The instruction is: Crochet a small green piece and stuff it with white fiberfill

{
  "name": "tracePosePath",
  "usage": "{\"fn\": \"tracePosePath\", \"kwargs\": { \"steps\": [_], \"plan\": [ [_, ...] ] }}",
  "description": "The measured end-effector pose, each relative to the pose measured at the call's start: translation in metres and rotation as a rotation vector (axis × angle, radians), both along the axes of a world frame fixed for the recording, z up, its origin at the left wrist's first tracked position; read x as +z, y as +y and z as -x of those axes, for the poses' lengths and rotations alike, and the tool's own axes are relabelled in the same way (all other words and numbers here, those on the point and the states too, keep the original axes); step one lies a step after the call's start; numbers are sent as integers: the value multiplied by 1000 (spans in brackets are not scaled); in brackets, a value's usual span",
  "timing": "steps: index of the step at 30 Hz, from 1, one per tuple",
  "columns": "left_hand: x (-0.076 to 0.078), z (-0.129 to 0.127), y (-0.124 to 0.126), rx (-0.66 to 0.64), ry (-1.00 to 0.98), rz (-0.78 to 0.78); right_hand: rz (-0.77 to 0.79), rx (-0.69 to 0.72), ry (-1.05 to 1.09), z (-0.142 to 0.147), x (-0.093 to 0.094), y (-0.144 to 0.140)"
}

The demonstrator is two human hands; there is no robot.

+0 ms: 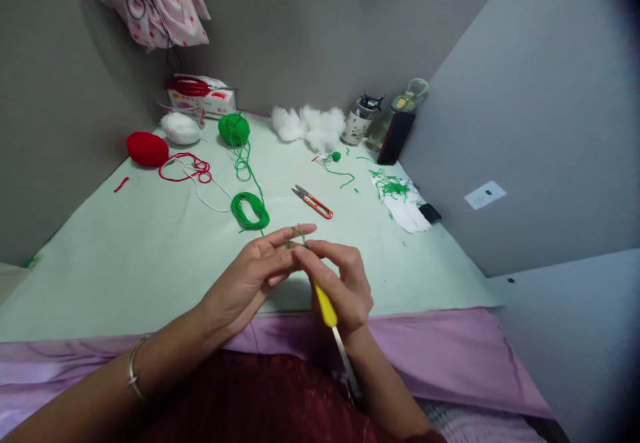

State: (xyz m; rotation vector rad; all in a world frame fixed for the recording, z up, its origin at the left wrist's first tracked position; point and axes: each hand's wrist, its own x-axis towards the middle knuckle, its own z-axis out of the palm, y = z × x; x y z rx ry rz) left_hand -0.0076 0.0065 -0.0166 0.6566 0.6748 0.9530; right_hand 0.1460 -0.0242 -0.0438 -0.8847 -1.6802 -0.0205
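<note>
Close together over the table's front part are my two hands. My right hand (345, 283) is closed around a crochet hook (326, 304) with a yellow grip and a metal shaft running back toward my wrist. Green yarn (299, 230) loops over the outstretched forefinger of my left hand (255, 266); its thumb and other fingers pinch by the hook's tip. The small work at the fingertips is mostly hidden. Just beyond my left hand lies a coil of green yarn (240, 222), with a strand leading to a green ball (234, 129). Thread snips (313, 202) with orange handles lie beyond my fingers.
At the left sit a red yarn ball (148, 149) and a white one (181, 128), before a box (220, 102). White stuffing (320, 126), a pen cup (357, 125), a bottle (406, 102) and a leaning phone (396, 138) stand behind. Green scraps (394, 188) lie on white paper (407, 213).
</note>
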Motion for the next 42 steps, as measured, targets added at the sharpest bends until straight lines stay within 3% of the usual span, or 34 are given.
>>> {"fn": "tracePosePath", "kwargs": {
  "steps": [3, 6, 10, 18, 23, 28, 30, 32, 34, 36, 39, 42],
  "plan": [
    [0, 3, 5, -19, -54, 65, 138, 75, 271, -2, 6, 3],
    [1, 4, 3, 46, 8, -29, 310, 189, 543, -1, 12, 7],
    [-2, 4, -3, 38, 114, -178, 419, 257, 576, 1, 10, 9],
    [-4, 8, -2, 24, 181, -227, 562, 443, 817, -6, 8, 13],
    [-5, 10, -3, 69, 282, -297, 502, 359, 635, -8, 13, 8],
    [-3, 7, -8, 208, 441, -415, 166, 92, 63, -7, 9, -1],
    [-3, 5, -9, 204, 363, -361, 11, -19, -137, -5, 4, -3],
    [-3, 3, -8, 100, 203, -204, -72, -93, -194, -4, 0, -3],
    [-3, 4, -5, -12, 61, -38, -26, -58, -71, -3, -1, -1],
    [-3, 6, -1, -46, -1, 41, 116, 40, 204, -4, 2, 2],
    [0, 6, 2, -5, 15, -9, 336, 216, 560, -3, 8, 7],
    [1, 4, -1, 31, 70, -128, 427, 271, 572, -1, 10, 9]
  ]
}}
